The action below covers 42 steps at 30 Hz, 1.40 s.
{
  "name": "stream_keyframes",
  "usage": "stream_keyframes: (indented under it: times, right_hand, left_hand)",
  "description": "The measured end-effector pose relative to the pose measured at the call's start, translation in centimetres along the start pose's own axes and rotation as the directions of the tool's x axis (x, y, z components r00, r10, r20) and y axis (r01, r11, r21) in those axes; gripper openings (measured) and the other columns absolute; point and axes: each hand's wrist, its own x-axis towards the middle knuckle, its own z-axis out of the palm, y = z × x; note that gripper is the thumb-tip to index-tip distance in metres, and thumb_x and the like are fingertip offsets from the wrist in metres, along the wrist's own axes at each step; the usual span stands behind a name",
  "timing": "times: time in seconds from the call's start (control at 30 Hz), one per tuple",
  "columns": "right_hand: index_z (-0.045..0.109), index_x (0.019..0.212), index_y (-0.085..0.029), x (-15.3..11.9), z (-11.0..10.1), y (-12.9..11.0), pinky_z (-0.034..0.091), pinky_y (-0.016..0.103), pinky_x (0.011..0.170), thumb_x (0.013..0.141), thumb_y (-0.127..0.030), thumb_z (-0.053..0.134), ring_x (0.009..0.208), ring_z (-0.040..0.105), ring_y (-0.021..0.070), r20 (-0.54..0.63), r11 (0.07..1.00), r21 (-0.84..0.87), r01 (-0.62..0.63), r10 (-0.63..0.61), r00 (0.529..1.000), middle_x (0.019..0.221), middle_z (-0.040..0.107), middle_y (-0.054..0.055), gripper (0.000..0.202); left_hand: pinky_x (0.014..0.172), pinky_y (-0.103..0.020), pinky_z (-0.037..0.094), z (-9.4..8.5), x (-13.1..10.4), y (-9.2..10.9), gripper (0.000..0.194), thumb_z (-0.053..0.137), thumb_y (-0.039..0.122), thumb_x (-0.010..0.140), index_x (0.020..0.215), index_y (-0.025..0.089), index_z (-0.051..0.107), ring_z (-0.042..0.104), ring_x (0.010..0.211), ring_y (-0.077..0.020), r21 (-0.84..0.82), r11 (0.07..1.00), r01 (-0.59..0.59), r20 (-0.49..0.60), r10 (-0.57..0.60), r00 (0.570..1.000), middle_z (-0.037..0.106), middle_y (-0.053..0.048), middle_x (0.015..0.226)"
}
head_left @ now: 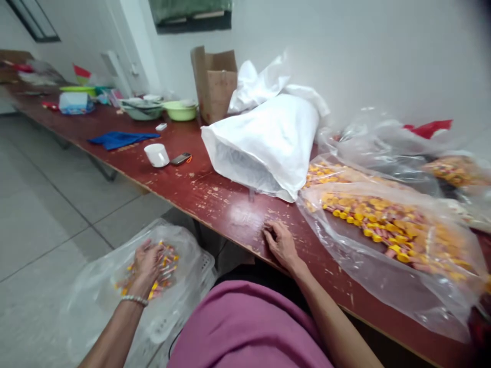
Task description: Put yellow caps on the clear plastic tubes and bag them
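Observation:
My left hand (148,263), a bracelet on its wrist, is over a clear plastic bag (103,276) in a white basket (207,263) low beside the table. Small pink pieces with yellow caps (169,263) lie in that bag, right at my fingers. Motion blurs the hand, so I cannot tell whether it grips any of them. On the red table (238,220) rests my right hand (282,244), fingers loosely bent and thumb apart, with nothing visible in it. To its right, a large clear bag (345,250) holds many more yellow-capped pieces (383,230).
A white sack (268,138) lies with its mouth toward me, before a cardboard box (220,87). Farther left are a white cup (156,155), a phone (180,159), a blue cloth (123,139) and a green basin (180,111). The table's front edge (184,208) runs close to my body.

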Motion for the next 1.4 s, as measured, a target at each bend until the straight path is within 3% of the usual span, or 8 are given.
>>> stream_keyframes:
  times: [0.1,0.27,0.43,0.57,0.77,0.87,1.03,1.4]
  right_hand:
    - [0.057,0.109,-0.014,1.5,0.1,1.4,0.049,0.034,0.084,0.086,-0.014,0.044,0.096,0.058,0.0203,-0.023,0.989,-0.146,0.002,-0.006,1.000,0.104,0.062,0.012,0.027]
    - [0.053,0.121,-0.011,4.5,0.0,4.1,0.045,0.041,0.090,0.082,-0.008,0.041,0.107,0.049,0.0256,-0.081,0.963,-0.268,-0.039,0.017,0.997,0.121,0.055,0.017,0.041]
    - [0.049,0.129,-0.011,6.9,0.2,6.5,0.041,0.041,0.093,0.081,-0.006,0.041,0.112,0.046,0.0266,-0.086,0.937,-0.343,-0.060,0.032,0.996,0.132,0.050,0.017,0.048]
    - [0.043,0.134,-0.013,9.2,0.6,7.6,0.036,0.040,0.097,0.083,-0.007,0.040,0.121,0.041,0.0268,-0.059,0.907,-0.420,-0.035,0.011,0.998,0.143,0.040,0.014,0.052]
    - [0.045,0.133,-0.014,12.0,1.3,9.0,0.028,0.044,0.101,0.085,-0.010,0.041,0.132,0.029,0.0307,-0.016,0.896,-0.443,-0.036,0.032,0.999,0.147,0.035,0.011,0.048]
    - [0.051,0.126,-0.015,12.1,1.5,9.2,0.030,0.043,0.100,0.086,-0.011,0.040,0.129,0.031,0.0291,0.012,0.910,-0.413,-0.032,0.040,0.999,0.137,0.047,0.011,0.042]
    - [0.060,0.108,-0.015,11.6,1.0,8.9,0.036,0.038,0.091,0.084,-0.012,0.043,0.113,0.040,0.0271,0.015,0.919,-0.392,-0.032,0.042,0.999,0.123,0.055,0.012,0.029]
    - [0.056,0.096,-0.015,12.1,1.4,9.8,0.039,0.033,0.080,0.089,-0.021,0.044,0.090,0.048,0.0223,-0.108,0.904,-0.358,-0.233,0.208,0.972,0.099,0.053,0.011,0.015]
  left_hand:
    - [0.070,-0.029,0.051,4.5,-0.8,2.7,0.041,0.063,0.013,0.064,0.104,0.020,0.056,0.061,0.079,-0.0157,0.094,0.952,-0.293,0.119,0.281,0.952,0.062,-0.001,0.089]
    - [0.085,-0.032,0.048,14.6,-2.6,5.9,0.038,0.047,0.011,0.072,0.108,0.019,0.060,0.059,0.093,-0.0184,0.131,0.644,-0.754,0.593,0.558,0.580,0.062,-0.006,0.105]
    - [0.091,-0.035,0.045,23.1,-2.1,6.5,0.051,0.038,-0.003,0.067,0.105,0.017,0.065,0.055,0.097,-0.0195,0.138,0.362,-0.922,0.757,0.562,0.334,0.059,-0.008,0.100]
    - [0.091,-0.039,0.044,26.5,-0.9,6.5,0.048,0.043,-0.001,0.071,0.105,0.021,0.068,0.049,0.102,-0.0236,0.154,0.181,-0.971,0.840,0.493,0.225,0.054,-0.011,0.107]
    - [0.092,-0.045,0.040,27.7,-0.3,7.3,0.036,0.045,0.008,0.080,0.102,0.025,0.067,0.041,0.116,-0.0286,0.111,-0.039,-0.993,0.928,0.361,0.089,0.050,-0.012,0.126]
    - [0.094,-0.045,0.038,27.4,-0.1,7.6,0.027,0.048,0.009,0.077,0.094,0.021,0.065,0.045,0.110,-0.0278,0.094,0.053,-0.994,0.932,0.346,0.107,0.059,-0.012,0.112]
    - [0.080,-0.032,0.044,27.3,0.0,7.5,0.022,0.048,0.017,0.076,0.095,0.017,0.057,0.056,0.083,-0.0200,0.186,0.335,-0.924,0.880,0.361,0.308,0.061,-0.007,0.086]
    - [0.064,-0.027,0.040,33.7,-0.8,8.2,0.022,0.060,0.034,0.071,0.083,0.016,0.064,0.056,0.070,-0.0183,0.314,0.469,-0.825,0.840,0.268,0.472,0.063,-0.004,0.071]
